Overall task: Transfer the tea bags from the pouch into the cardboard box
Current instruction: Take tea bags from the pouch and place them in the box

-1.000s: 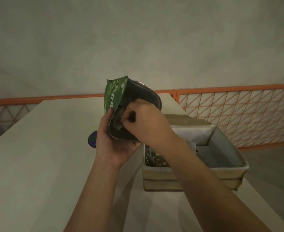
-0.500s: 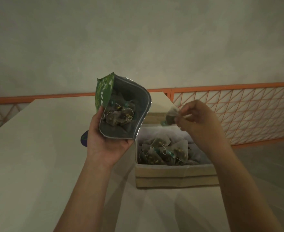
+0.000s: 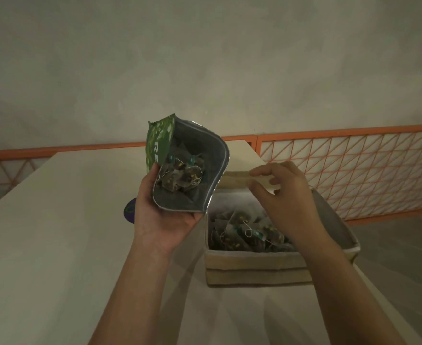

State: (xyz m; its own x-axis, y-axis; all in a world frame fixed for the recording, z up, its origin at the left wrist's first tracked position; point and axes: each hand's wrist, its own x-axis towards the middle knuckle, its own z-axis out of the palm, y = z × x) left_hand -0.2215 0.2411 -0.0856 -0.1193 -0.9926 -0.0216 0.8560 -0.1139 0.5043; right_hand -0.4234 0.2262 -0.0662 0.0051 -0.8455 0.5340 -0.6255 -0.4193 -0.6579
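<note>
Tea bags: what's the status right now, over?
Left hand grips the pouch, tea bags still inside. Right hand empty, fingers loose above the cardboard box. Box partly filled. Nothing in the way.

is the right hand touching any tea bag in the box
Apart. The head view shows the right hand open above the box, fingers near the back flap, with the tea bags lying below it.
</note>
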